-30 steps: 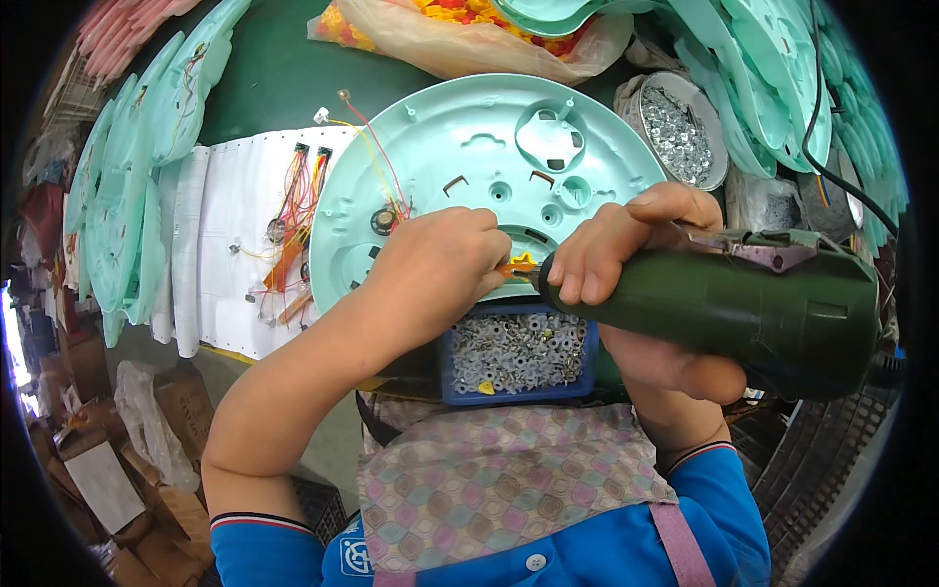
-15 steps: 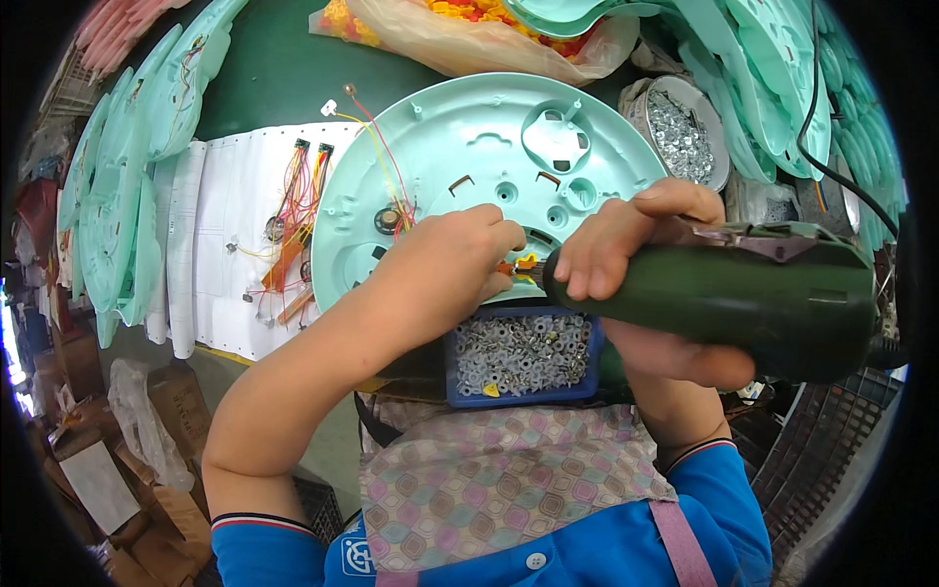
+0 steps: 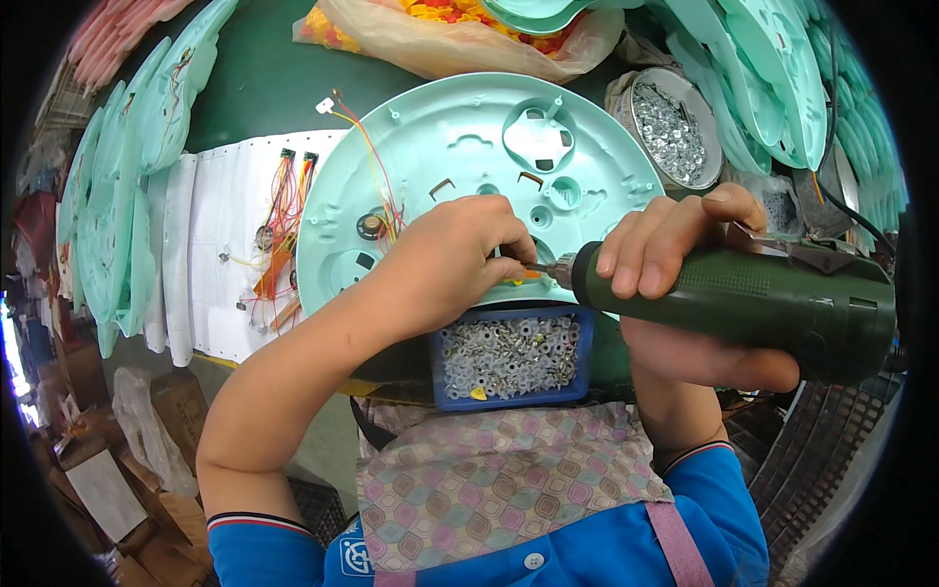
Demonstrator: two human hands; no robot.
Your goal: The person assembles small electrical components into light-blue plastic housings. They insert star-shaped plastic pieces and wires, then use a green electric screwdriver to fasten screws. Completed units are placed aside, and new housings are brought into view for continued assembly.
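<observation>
Pinches an orange-yellow piece point(image 3: 532, 275) in the left grip point(image 3: 458, 248), just beside a green screwdriver point(image 3: 758, 303) clasped in the right grip point(image 3: 653, 245).

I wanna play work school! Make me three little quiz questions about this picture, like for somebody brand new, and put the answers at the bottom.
1. True or false: the right hand grips the green power tool.

2. Pick one: what colour is the tray between the round panel and the patterned apron?
a) red
b) blue
c) white

3. Fill in the gap: the power tool's metal tip points toward the person's ____ hand.

Key:
1. True
2. b
3. left; that is the left hand on the other side of the tip.
</observation>
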